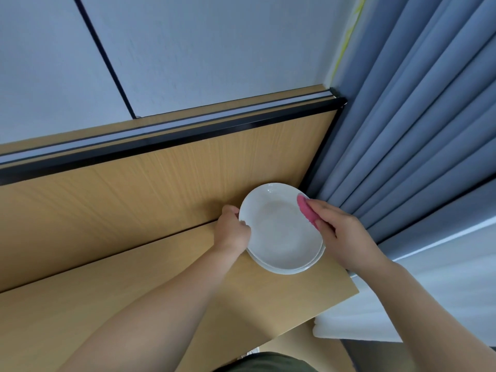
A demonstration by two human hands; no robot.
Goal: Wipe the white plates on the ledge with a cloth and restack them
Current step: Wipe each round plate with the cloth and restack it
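A white plate (279, 229) lies on top of a short stack of white plates (308, 267) at the right end of the wooden ledge (161, 285). My left hand (232, 232) grips the top plate's left rim, thumb over the edge. My right hand (341, 232) holds a pink cloth (307, 210) pressed against the plate's right rim. Only the rims of the lower plates show beneath the top one.
A wooden back panel (161, 178) with a black rail rises behind the ledge. Grey-blue curtains (416, 130) hang close on the right, almost touching the plates. The ledge's right end (351, 288) stops just past the stack; a white surface (402, 312) lies below.
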